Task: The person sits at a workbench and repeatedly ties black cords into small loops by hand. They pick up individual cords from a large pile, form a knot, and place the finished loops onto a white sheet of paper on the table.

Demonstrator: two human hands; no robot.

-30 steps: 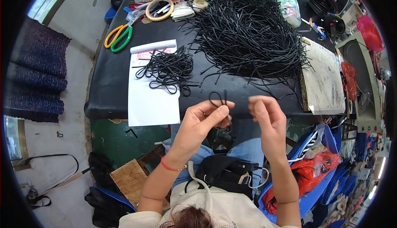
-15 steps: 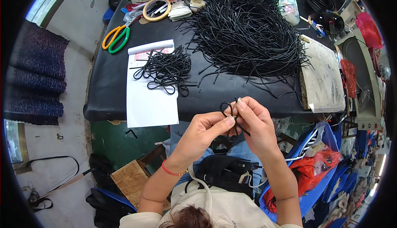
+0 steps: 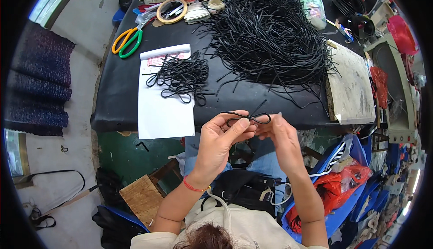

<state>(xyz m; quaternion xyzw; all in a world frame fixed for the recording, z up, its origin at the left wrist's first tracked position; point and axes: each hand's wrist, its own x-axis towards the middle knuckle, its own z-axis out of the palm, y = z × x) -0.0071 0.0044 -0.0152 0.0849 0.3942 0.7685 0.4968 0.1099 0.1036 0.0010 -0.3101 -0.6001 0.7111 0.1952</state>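
Observation:
A bow of thin black cord (image 3: 250,118) with a loop on each side and a loose tail pointing up stands just in front of the table edge. My left hand (image 3: 218,143) pinches it near the knot between thumb and fingers. Beside its right loop is my right hand (image 3: 285,143), thumb raised and fingers apart; it grips nothing that I can see. Some of its fingertips lie behind the loop. On a white paper pad (image 3: 165,120) rests a small heap of similar looped cords (image 3: 182,77).
A large tangled pile of black cords (image 3: 270,37) covers the table's middle. Scissors (image 3: 131,41) with orange and green handles and a tape roll (image 3: 172,10) lie at the back left. A stained pale board (image 3: 352,84) stands right. A blue bin (image 3: 331,215) holds red bags.
My right hand has let go of the cord and its fingers have spread. The bow has turned sideways, its loops now lying left and right, still in my left hand.

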